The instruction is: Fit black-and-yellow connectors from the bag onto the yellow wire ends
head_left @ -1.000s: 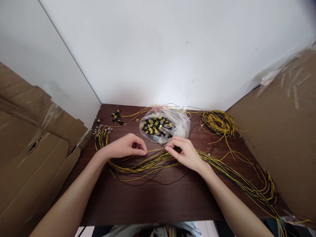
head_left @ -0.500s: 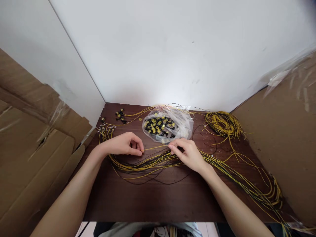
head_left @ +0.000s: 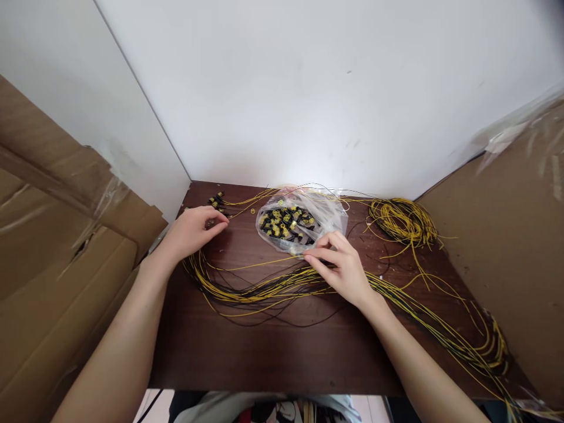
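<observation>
A thin yellow wire runs from the bundle at the left to my right hand, which pinches it between thumb and fingertips just in front of the plastic bag. My left hand is at the back left, above the bundle's left end, thumb and forefinger closed together at the tips. Another yellow wire passes close by these fingertips; whether they hold it or something small cannot be made out. The bundle of yellow and black wires lies across the table below both hands. Its left end is partly hidden by my left hand.
Behind my right hand, a clear plastic bag holds several black and yellow connectors. More connectors lie at the back left. A coil of yellow wire sits at the back right. Cardboard flanks the brown table.
My left hand has let go of the yellow wire and moved up and left, towards the back-left connectors. My right hand stays nearly in place with the wire, its fingers slightly raised.
</observation>
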The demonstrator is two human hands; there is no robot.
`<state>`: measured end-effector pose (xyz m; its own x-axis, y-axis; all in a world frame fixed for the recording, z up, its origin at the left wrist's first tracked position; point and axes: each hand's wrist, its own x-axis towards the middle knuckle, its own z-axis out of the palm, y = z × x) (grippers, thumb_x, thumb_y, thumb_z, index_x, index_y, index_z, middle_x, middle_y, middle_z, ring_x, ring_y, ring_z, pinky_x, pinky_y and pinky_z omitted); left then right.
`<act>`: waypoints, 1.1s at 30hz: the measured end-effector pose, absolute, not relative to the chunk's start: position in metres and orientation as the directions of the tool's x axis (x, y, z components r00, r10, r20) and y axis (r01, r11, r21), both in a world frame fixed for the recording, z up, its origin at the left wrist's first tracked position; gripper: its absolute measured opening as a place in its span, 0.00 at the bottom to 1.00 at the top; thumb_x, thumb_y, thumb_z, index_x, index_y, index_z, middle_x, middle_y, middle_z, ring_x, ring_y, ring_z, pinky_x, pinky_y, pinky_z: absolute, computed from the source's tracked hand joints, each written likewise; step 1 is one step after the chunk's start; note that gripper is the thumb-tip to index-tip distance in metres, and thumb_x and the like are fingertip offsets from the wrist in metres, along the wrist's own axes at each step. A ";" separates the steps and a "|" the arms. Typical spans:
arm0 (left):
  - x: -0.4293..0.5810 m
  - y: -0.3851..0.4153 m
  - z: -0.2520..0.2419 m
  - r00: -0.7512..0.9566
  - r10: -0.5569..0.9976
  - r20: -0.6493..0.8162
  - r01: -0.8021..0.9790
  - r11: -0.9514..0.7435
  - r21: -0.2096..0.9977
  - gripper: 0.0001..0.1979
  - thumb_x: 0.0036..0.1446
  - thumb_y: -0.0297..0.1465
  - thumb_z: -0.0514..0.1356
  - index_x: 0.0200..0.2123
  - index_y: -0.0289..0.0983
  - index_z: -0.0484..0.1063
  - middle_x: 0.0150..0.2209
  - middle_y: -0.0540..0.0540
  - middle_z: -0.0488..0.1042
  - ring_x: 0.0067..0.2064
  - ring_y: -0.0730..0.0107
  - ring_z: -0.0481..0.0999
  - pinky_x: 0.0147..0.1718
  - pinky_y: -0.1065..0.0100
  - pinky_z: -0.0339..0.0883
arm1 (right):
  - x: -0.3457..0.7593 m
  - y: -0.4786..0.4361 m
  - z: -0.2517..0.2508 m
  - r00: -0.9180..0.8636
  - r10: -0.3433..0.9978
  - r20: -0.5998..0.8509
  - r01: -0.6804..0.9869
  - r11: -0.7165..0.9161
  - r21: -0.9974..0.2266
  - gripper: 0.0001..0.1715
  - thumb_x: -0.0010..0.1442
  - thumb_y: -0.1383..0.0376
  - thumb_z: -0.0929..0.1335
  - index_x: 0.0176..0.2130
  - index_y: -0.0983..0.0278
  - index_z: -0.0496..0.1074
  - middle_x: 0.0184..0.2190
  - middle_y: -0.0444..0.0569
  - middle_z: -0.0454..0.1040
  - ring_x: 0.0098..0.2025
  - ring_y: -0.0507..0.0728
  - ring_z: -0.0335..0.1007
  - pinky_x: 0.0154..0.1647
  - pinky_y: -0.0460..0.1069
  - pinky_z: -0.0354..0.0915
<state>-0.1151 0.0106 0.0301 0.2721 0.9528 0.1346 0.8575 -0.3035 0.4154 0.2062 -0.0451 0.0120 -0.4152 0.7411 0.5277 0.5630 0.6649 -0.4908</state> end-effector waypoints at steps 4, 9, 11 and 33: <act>-0.128 0.014 0.022 0.267 0.959 0.094 0.913 -0.283 0.293 0.13 0.54 0.38 0.54 0.35 0.38 0.75 0.38 0.46 0.72 0.39 0.62 0.72 0.38 0.66 0.63 | 0.212 -0.043 0.013 -0.381 0.755 0.534 0.616 0.638 -0.462 0.08 0.60 0.66 0.66 0.37 0.62 0.76 0.27 0.47 0.66 0.34 0.55 0.62 0.36 0.51 0.59; -0.131 0.013 0.021 0.212 0.971 0.108 0.936 -0.234 0.263 0.14 0.53 0.34 0.53 0.38 0.38 0.75 0.41 0.44 0.68 0.41 0.61 0.71 0.43 0.62 0.64 | 0.216 -0.041 0.017 -0.385 0.770 0.509 0.646 0.619 -0.447 0.06 0.59 0.67 0.66 0.35 0.62 0.75 0.27 0.46 0.69 0.34 0.55 0.62 0.36 0.51 0.56; -0.130 0.012 0.021 0.195 0.975 0.104 0.939 -0.217 0.269 0.14 0.52 0.33 0.52 0.39 0.37 0.74 0.41 0.43 0.67 0.41 0.61 0.71 0.42 0.62 0.65 | 0.216 -0.042 0.018 -0.371 0.778 0.507 0.656 0.606 -0.449 0.06 0.59 0.67 0.66 0.33 0.62 0.74 0.25 0.45 0.69 0.33 0.54 0.61 0.36 0.51 0.55; -0.103 0.001 0.041 0.477 0.878 0.034 0.712 -0.409 0.570 0.14 0.54 0.40 0.57 0.31 0.36 0.76 0.33 0.46 0.75 0.36 0.67 0.72 0.39 0.67 0.64 | 0.219 -0.042 0.015 0.018 0.911 0.412 0.623 0.312 -0.718 0.09 0.57 0.63 0.65 0.28 0.64 0.70 0.26 0.45 0.72 0.29 0.53 0.66 0.33 0.48 0.61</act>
<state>-0.1028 0.0010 0.0413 0.4766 0.8784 0.0343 0.7124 -0.4088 0.5704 0.2193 -0.0419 0.0153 0.0176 0.9112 0.4117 0.6226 0.3122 -0.7176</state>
